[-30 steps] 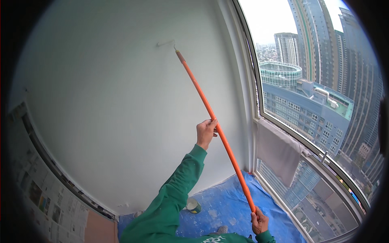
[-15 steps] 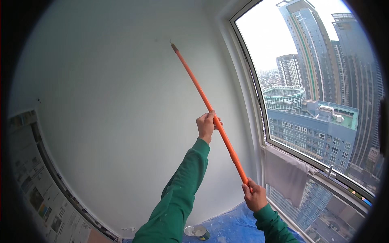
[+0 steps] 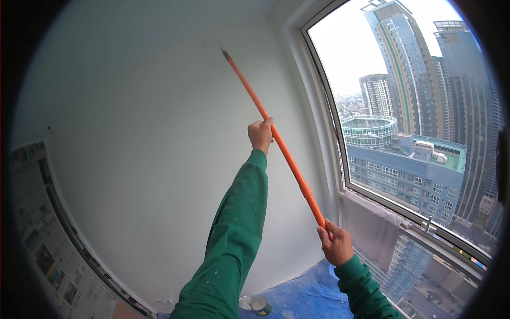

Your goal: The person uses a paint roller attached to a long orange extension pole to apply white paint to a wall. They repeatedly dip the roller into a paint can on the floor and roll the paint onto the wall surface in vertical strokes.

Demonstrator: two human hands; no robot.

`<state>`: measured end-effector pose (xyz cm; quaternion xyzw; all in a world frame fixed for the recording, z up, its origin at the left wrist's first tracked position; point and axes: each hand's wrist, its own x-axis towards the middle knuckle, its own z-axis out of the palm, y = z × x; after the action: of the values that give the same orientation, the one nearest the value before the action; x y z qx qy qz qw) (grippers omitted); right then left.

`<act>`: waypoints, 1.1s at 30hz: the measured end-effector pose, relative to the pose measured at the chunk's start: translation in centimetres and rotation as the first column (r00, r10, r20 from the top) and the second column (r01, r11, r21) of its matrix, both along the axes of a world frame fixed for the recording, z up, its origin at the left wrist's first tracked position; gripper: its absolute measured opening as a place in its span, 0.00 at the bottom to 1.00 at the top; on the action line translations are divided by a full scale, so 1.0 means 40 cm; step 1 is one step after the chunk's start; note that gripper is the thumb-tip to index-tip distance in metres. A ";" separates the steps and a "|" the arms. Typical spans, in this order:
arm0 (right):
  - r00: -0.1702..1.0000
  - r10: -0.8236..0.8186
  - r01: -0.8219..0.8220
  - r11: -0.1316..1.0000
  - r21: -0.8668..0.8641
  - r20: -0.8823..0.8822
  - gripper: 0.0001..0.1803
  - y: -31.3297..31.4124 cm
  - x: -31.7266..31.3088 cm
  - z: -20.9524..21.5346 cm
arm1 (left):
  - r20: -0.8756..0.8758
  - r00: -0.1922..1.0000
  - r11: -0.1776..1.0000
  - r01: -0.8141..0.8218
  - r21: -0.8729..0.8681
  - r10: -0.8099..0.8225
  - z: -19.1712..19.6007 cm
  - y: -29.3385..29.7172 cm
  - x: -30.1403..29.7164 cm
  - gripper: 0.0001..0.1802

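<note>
A long orange extension pole (image 3: 287, 154) slants up and to the left across the view. My left hand (image 3: 261, 134) is closed around its middle, with the arm stretched far out. Lower down, my right hand (image 3: 336, 245) grips the pole's near end. At the far tip sits a small dark brush-like head (image 3: 226, 55), close to the upper part of the pale wall (image 3: 159, 175); whether it touches the wall I cannot tell. Both my sleeves are green with specks of paint.
A large window (image 3: 340, 159) with tall buildings outside is on the right. A grey cloth (image 3: 372, 226) hangs over its lower rail. Blue sheeting (image 3: 303, 292) covers the floor, with an opened can (image 3: 261, 305) on it. Newspaper (image 3: 58, 255) covers a surface at left.
My left hand has slid up along the pole and reaches farther out. The pole's tip has shifted slightly up and left. My right hand stays at the near end.
</note>
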<state>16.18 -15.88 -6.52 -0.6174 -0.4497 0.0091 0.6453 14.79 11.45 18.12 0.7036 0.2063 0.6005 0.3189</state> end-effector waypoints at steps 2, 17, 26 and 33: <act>0.999 -0.033 0.032 0.999 -0.026 -0.020 0.13 -0.073 -0.021 -0.062 | -0.011 1.000 0.999 0.016 -0.044 -0.016 -0.051 0.004 0.005 0.18; 0.979 -0.159 0.063 0.834 -0.548 -0.130 0.20 -0.607 -0.136 -0.508 | 0.160 0.945 0.745 0.323 -0.584 -0.285 -0.746 -0.243 -0.048 0.16; 0.950 -0.230 -0.017 0.637 -0.771 -0.211 0.24 -0.924 -0.181 -0.710 | 0.018 0.927 0.430 0.191 -0.882 -0.374 -1.126 -0.401 -0.139 0.18; 0.928 -0.324 0.036 0.576 -0.817 -0.187 0.16 -0.913 -0.234 -0.669 | 0.040 0.914 0.173 0.119 -0.978 -0.403 -1.370 -0.416 -0.164 0.18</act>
<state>6.83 -52.38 -33.28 -0.8736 -0.2216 0.2423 0.3591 8.23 -5.19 -36.70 0.4394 0.4434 0.1914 0.7574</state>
